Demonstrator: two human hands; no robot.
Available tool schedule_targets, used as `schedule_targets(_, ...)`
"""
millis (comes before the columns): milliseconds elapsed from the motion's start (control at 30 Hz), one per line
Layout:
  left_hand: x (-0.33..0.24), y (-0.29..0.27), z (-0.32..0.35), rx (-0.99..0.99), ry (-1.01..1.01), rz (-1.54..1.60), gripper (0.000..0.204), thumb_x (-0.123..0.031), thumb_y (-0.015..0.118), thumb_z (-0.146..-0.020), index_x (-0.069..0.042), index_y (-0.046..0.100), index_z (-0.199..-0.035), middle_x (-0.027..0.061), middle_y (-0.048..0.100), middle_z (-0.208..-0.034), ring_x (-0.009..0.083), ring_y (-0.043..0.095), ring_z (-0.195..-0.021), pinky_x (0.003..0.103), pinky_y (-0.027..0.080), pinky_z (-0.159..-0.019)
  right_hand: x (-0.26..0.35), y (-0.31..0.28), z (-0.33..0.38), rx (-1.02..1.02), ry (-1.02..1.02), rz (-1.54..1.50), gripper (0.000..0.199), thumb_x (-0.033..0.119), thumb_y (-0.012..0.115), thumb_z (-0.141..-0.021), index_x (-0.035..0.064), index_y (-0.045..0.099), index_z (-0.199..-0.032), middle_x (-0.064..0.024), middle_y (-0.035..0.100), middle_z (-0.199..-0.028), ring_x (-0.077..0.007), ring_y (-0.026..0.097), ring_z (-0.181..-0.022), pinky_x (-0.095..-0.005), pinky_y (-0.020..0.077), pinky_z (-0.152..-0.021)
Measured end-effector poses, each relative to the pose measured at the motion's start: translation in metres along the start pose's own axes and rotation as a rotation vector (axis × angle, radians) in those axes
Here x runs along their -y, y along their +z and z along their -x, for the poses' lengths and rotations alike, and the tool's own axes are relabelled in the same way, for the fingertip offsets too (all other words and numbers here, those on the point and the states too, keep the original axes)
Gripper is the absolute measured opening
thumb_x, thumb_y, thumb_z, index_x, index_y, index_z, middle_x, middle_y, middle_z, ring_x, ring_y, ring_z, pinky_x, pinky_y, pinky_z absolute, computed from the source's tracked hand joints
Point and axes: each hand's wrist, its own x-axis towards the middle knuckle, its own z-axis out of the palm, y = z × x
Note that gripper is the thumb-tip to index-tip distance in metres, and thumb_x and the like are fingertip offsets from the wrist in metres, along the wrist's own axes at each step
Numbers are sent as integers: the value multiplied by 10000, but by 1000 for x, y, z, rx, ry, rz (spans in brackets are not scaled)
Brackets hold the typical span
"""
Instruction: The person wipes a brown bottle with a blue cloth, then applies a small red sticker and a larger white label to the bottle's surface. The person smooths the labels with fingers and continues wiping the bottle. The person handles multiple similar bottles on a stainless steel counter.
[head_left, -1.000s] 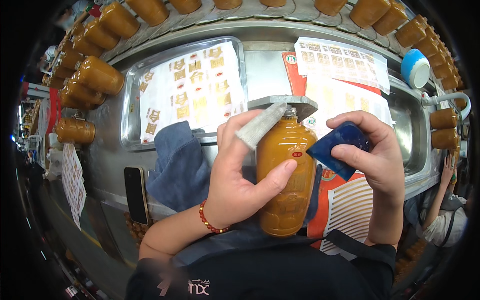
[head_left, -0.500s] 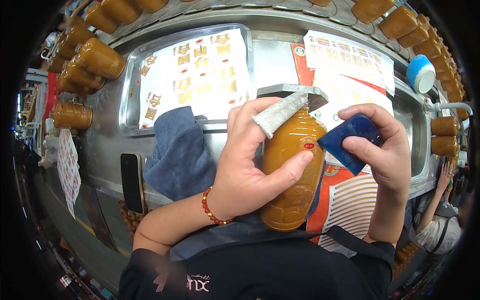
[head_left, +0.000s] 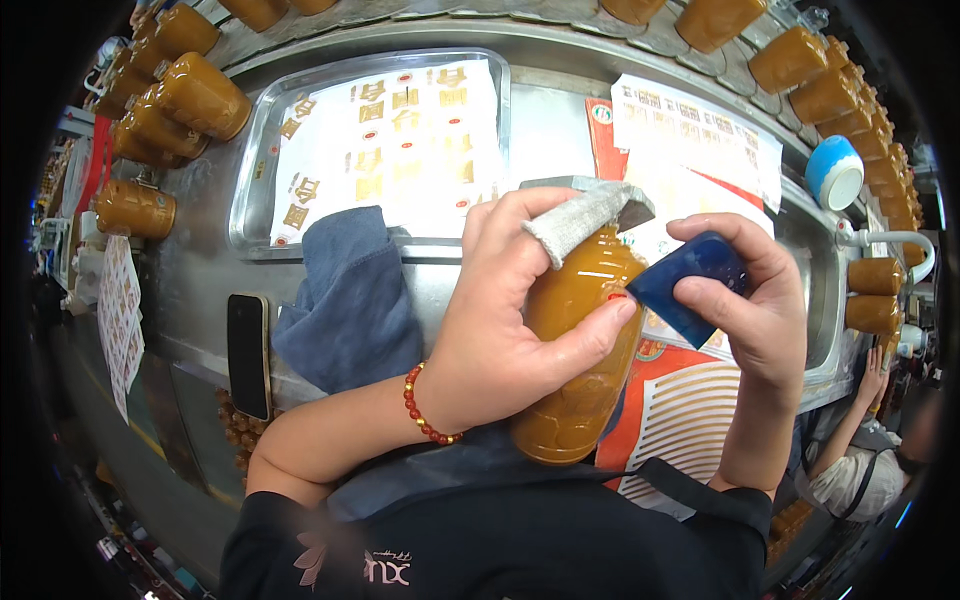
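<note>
My left hand (head_left: 510,320) is wrapped round a glossy ochre-brown bottle (head_left: 570,425), which leans over my lap. A white knitted finger cover (head_left: 585,222) sits on one of its fingers, near the bottle's neck. The left thumb tip rests on the bottle's front, partly over a small red decal (head_left: 617,296). A grey flat-sided plate (head_left: 636,208) at the bottle's top is partly hidden by that hand. My right hand (head_left: 760,320) pinches a dark blue flat scraper (head_left: 690,278) between thumb and fingers, its corner at the bottle's side close to the decal.
Left of centre, a metal tray (head_left: 240,215) holds a wet decal sheet (head_left: 400,150). A blue cloth (head_left: 350,300) and a phone (head_left: 248,355) lie nearer. More decal sheets (head_left: 690,130) lie on the right, beside a blue-white cup (head_left: 834,172). Brown bottles (head_left: 205,95) line the edges. Another person's hand (head_left: 873,375) shows far right.
My left thumb has moved up onto the red decal, covering part of it. The bottle is tilted a little more. The scraper stays close beside it, and the whole view has shifted slightly.
</note>
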Motion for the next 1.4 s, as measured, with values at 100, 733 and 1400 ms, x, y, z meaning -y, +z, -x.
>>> schedule_targets(100, -3, 1, -1, -6, -8, 5, 509, -196, 784, -812, -64, 652, -1286, 101, 540, -1304, 301, 449, -1185, 396, 346, -1064, 1, 1, -2, 44, -56, -61, 385, 9, 783, -850, -26, 671, -1216, -60, 698, -1075, -83, 650, -934, -214, 528, -832)
schedule_targets(733, 1, 1, -2, 5, -60, 123, 524, -110, 745, -874, -14, 586, -1365, 113, 536, -1338, 252, 479, -1263, 367, 380, -1091, -1, -6, -7, -31, -73, -28, 346, 6, 762, -848, -7, 685, -1185, -47, 700, -1071, -92, 653, -959, -229, 526, -858)
schedule_targets(1400, 4, 6, 6, 61, -218, 434, 509, -130, 714, -926, 3, 548, -1389, 138, 500, -1352, 256, 470, -1289, 348, 377, -1098, -6, -8, -3, 5, -71, -46, 310, 100, 714, -936, 3, 664, -1226, -24, 684, -983, -60, 638, -892, -190, 514, -797)
